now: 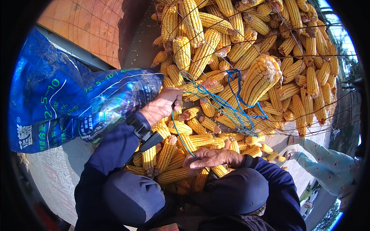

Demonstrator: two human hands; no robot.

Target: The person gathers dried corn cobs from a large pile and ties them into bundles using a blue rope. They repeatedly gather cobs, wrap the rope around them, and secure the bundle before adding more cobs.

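Observation:
A thin green-blue cord [180, 135] runs between my two hands over a heap of yellow corn cobs [199, 140]. My left hand [166, 102] pinches its upper part, with the fingers curled in beside a blue plastic sack. Lower down, just above my knees, my right hand [215, 158] has the cord between thumb and fingers. The cord's lower end passes behind that hand and is partly hidden. To the right of my left hand, a loose tangle of blue rope [228, 106] hangs on the wire mesh [231, 53] in front of the cobs.
The printed blue plastic sack [83, 104] lies at the left, below an orange-brown board [83, 26]. Cobs press behind the mesh up to the top edge. At right, a person's leg in pale floral trousers [321, 167] stands on concrete. My knees [235, 190] flank the near cobs.

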